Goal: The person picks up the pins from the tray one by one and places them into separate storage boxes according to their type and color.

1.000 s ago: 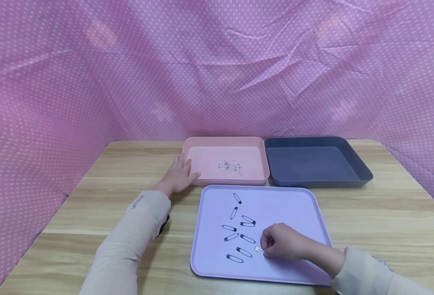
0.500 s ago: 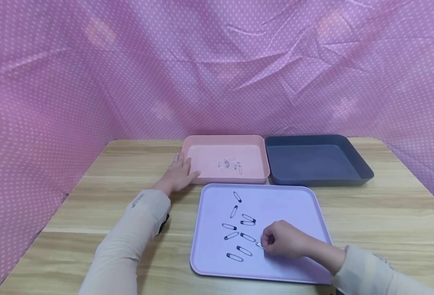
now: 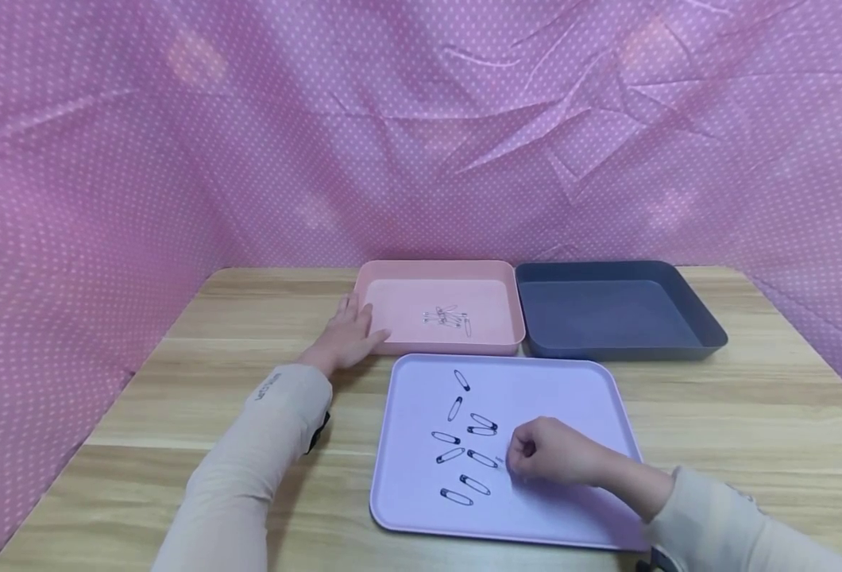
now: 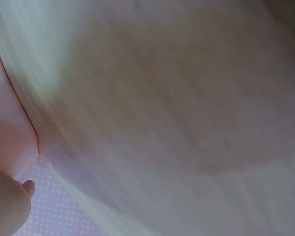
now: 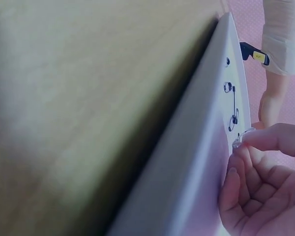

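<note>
My right hand (image 3: 553,453) holds a silver safety pin (image 5: 237,141), pinched between thumb and fingertip, over the lilac tray (image 3: 550,381). In the head view only one end of that pin shows beside the fingers. Several safety pins with black heads (image 3: 457,497) lie spread over the left half of this tray. At the back left, my left hand (image 3: 345,340) rests with spread fingers against the left side of the pink tray (image 3: 435,270). A small heap of silver safety pins (image 3: 447,318) lies inside the pink tray.
A dark blue-grey tray (image 3: 607,318) stands right beside the pink one, behind the lilac tray. All three are on a wooden table (image 3: 199,397). Pink dotted cloth (image 3: 421,159) hangs behind and along the sides.
Still pinching the silver safety pin, my right hand has lifted slightly away from the lilac tray's front edge. My left hand stays at the pink tray.
</note>
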Available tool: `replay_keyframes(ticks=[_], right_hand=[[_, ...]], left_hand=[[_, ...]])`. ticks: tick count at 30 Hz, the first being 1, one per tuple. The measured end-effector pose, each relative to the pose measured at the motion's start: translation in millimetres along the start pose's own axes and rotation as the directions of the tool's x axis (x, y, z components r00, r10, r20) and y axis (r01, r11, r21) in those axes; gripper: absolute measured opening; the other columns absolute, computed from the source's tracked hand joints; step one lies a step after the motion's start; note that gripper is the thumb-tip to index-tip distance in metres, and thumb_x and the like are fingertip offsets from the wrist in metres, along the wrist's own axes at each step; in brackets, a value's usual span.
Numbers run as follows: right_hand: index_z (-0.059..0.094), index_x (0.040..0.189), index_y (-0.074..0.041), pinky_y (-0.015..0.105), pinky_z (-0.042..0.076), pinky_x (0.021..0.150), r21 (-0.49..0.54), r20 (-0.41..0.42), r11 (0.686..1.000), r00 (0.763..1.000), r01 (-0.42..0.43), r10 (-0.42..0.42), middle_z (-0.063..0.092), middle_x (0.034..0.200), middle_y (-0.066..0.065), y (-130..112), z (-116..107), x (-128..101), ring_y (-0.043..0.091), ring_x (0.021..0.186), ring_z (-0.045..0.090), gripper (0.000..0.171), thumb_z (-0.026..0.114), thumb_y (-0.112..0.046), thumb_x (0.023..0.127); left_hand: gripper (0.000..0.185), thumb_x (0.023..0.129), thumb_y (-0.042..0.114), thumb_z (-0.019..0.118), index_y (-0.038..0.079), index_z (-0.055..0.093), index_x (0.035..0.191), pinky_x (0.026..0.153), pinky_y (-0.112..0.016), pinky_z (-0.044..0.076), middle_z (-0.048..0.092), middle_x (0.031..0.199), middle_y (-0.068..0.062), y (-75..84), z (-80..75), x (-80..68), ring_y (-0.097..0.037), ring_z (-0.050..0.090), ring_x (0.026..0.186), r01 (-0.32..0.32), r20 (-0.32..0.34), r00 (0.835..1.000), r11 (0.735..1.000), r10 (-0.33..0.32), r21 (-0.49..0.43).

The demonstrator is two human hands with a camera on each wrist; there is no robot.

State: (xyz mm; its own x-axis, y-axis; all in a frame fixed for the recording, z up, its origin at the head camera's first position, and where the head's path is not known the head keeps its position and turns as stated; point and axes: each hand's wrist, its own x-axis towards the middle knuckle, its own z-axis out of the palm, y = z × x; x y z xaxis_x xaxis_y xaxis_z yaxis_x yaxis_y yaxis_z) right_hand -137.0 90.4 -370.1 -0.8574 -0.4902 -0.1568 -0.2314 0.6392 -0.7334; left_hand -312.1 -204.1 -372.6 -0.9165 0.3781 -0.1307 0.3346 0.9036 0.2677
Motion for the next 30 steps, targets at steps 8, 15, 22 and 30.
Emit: replay_keyframes(ticks=[8, 15, 22, 30], right_hand=[[0.056, 0.066, -0.009, 0.021, 0.037, 0.048, 0.063, 0.008, 0.998, 1.0, -0.006, 0.006, 0.052, 0.06, -0.005, -0.6, -10.7, 8.4, 0.009, 0.055, 0.045, 0.009, 0.056, -0.001, 0.071], [0.057, 0.075, -0.002, 0.026, 0.041, 0.054, 0.153, -0.005, 0.988, 1.0, -0.021, 0.022, 0.057, 0.069, 0.004, -8.2, -25.8, 21.9, 0.015, 0.062, 0.048, 0.005, 0.053, 0.0, 0.073], [0.054, 0.079, 0.002, 0.032, 0.047, 0.063, 0.242, -0.037, 0.97, 0.999, -0.007, 0.016, 0.054, 0.072, 0.008, -13.6, -41.2, 39.7, 0.018, 0.067, 0.052, 0.004, 0.051, 0.003, 0.075], [0.053, 0.081, 0.0, 0.031, 0.048, 0.066, 0.255, -0.154, 0.967, 0.987, -0.015, 0.056, 0.055, 0.075, 0.011, -14.0, -57.9, 65.7, 0.02, 0.072, 0.054, 0.005, 0.049, 0.0, 0.081]], left_hand=[[0.072, 0.089, 0.049, 0.03, -0.002, 0.014, 0.136, 0.101, -0.046, 0.005, -0.008, 0.14, -0.022, 0.2, -1.0, -0.6, -0.033, -0.011, 0.127, -0.008, -0.005, 1.0, 1.0, 0.008, 0.002], [0.07, 0.089, 0.048, 0.03, -0.002, 0.014, 0.136, 0.102, -0.046, 0.004, -0.006, 0.14, -0.022, 0.1, -0.2, 0.0, -0.033, -0.009, 0.127, -0.009, -0.004, 1.0, 1.0, 0.009, 0.003], [0.07, 0.089, 0.047, 0.031, -0.002, 0.014, 0.136, 0.102, -0.045, 0.004, -0.007, 0.14, -0.022, 0.1, 0.5, -0.4, -0.033, -0.009, 0.127, -0.006, -0.004, 1.0, 1.0, 0.006, -0.009], [0.071, 0.088, 0.049, 0.031, 0.001, 0.013, 0.137, 0.102, -0.043, 0.003, -0.009, 0.141, -0.019, -5.5, 4.5, 4.9, -0.03, -0.011, 0.127, 0.002, 0.0, 1.0, 1.0, -0.002, -0.013]])
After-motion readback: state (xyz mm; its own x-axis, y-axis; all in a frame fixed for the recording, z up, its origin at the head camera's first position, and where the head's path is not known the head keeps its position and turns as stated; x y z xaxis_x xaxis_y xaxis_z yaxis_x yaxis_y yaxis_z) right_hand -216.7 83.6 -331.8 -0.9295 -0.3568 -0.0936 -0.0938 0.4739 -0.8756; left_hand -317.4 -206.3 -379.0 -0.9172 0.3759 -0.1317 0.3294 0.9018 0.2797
